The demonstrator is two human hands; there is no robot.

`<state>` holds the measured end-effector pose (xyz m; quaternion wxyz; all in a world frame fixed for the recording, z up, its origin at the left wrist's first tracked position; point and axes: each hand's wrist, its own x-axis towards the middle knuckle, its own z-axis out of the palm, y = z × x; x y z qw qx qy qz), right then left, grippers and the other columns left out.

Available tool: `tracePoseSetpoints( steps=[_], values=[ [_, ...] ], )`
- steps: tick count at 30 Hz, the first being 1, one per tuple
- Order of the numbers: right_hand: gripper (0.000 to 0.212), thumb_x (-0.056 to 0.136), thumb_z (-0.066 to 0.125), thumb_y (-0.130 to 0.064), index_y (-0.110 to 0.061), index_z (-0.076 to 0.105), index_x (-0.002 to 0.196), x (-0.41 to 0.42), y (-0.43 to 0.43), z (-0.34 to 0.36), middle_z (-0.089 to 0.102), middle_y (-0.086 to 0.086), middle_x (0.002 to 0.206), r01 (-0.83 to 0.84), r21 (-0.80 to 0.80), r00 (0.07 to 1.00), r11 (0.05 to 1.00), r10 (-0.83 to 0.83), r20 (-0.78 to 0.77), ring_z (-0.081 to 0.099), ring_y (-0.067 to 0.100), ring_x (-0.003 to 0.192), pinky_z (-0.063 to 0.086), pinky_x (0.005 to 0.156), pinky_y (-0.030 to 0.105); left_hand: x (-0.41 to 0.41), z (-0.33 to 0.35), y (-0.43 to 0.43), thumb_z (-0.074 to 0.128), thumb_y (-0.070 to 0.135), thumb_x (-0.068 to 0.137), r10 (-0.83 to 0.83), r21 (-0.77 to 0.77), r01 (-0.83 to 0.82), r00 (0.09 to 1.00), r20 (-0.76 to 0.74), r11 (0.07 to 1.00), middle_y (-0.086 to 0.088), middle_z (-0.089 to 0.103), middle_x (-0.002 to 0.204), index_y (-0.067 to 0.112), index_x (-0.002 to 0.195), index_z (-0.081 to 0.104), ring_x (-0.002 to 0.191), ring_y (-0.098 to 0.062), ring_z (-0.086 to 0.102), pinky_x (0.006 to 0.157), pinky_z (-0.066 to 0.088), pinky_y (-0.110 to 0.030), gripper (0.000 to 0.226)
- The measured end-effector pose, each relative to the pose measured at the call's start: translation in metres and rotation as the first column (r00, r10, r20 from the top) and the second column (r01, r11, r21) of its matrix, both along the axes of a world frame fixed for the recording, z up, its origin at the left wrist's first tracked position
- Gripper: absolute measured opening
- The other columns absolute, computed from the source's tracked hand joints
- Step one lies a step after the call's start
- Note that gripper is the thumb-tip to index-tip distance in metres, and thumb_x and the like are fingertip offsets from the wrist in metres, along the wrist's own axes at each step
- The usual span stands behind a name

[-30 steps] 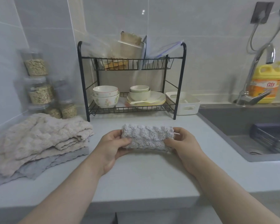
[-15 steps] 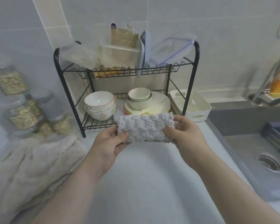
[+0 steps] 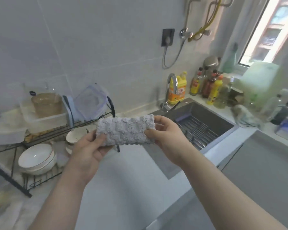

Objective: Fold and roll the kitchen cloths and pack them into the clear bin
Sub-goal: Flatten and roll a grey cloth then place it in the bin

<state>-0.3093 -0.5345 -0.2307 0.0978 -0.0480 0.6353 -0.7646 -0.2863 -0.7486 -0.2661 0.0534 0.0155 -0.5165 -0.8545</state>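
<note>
A rolled grey cloth [image 3: 125,130] is held in the air above the bench [image 3: 123,188], between a dish rack [image 3: 20,163] and the sink [image 3: 204,127]. It looks soft, light and likely to unroll, so holding both ends suits it. The left hand [image 3: 88,151] and right hand [image 3: 168,138] each pinch one end, fingers curled

Both our forearms run from the bottom of the frame to the middle, where our left hand [image 3: 88,151] and right hand [image 3: 166,138] each pinch one end of the rolled cloth [image 3: 125,130], thumbs on the near side.
</note>
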Motion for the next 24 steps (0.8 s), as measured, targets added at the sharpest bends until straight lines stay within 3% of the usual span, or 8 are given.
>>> tracePoseSetpoints(
  steps=[3,4,7,9,15,20,24],
  values=[
    [0.03,0.082,0.061,0.012,-0.008,0.061,0.105,0.016,0.061,0.02,0.065,0.022,0.093,0.122,0.035,0.992,0.992,-0.12,-0.046,0.066,0.021,0.069,0.056,0.062,0.03,-0.016,0.02,0.056,0.053,0.003,0.084,-0.136,-0.008,0.136,0.991,-0.015,0.991,-0.007,0.074,0.094,0.004,0.101,0.066,0.085,-0.016,0.071,0.068,0.058,-0.026,0.022],
    [0.031,0.079,0.064,0.009,-0.007,0.061,0.105,0.024,0.083,0.024,0.066,0.024,0.095,0.165,0.035,0.985,0.986,-0.163,-0.056,0.067,0.023,0.071,0.057,0.062,0.03,-0.02,0.027,0.079,0.046,-0.001,0.088,-0.189,-0.004,0.189,0.982,-0.016,0.982,-0.008,0.074,0.094,0.003,0.103,0.064,0.086,-0.017,0.071,0.068,0.058,-0.026,0.024],
    [0.035,0.075,0.068,0.004,-0.007,0.062,0.107,0.046,0.151,0.03,0.068,0.025,0.106,0.333,0.012,0.942,0.943,-0.332,-0.045,0.067,0.039,0.095,0.054,0.09,0.049,-0.032,0.039,0.154,0.049,0.0,0.085,-0.338,-0.041,0.337,0.941,-0.031,0.941,-0.012,0.073,0.096,0.0,0.105,0.064,0.088,-0.019,0.07,0.07,0.058,-0.027,0.025],
    [0.032,0.081,0.063,0.011,-0.006,0.062,0.108,0.06,0.199,0.031,0.069,0.023,0.105,0.438,0.008,0.899,0.899,-0.438,-0.027,0.067,0.038,0.095,0.051,0.094,0.052,-0.038,0.043,0.209,0.054,0.004,0.079,-0.424,-0.066,0.421,0.905,-0.03,0.904,-0.016,0.072,0.1,-0.001,0.108,0.064,0.09,-0.023,0.069,0.074,0.058,-0.029,0.031],
    [0.034,0.083,0.057,0.016,-0.006,0.062,0.108,0.092,0.355,0.023,0.072,0.013,0.093,0.677,-0.04,0.735,0.735,-0.678,-0.016,0.068,0.026,0.083,0.055,0.083,0.038,-0.051,0.042,0.39,0.053,0.0,0.082,-0.62,-0.121,0.615,0.785,0.0,0.779,-0.015,0.073,0.098,0.002,0.105,0.066,0.085,-0.022,0.07,0.069,0.058,-0.027,0.027],
    [0.034,0.083,0.056,0.016,-0.008,0.061,0.107,0.103,0.477,0.02,0.071,0.01,0.091,0.755,-0.064,0.654,0.652,-0.757,-0.006,0.066,0.024,0.084,0.051,0.086,0.041,-0.06,0.039,0.529,0.049,-0.004,0.09,-0.714,-0.13,0.712,0.699,0.038,0.69,-0.017,0.071,0.105,-0.001,0.112,0.064,0.091,-0.023,0.069,0.077,0.059,-0.03,0.027],
    [0.033,0.084,0.057,0.015,-0.009,0.06,0.105,0.108,0.555,0.025,0.071,0.004,0.082,0.796,-0.041,0.604,0.604,-0.797,-0.02,0.065,0.018,0.077,0.05,0.074,0.03,-0.063,0.044,0.617,0.046,-0.005,0.091,-0.759,-0.1,0.759,0.649,0.047,0.643,-0.014,0.072,0.101,-0.001,0.107,0.066,0.088,-0.02,0.069,0.074,0.059,-0.027,0.026]
  ],
)
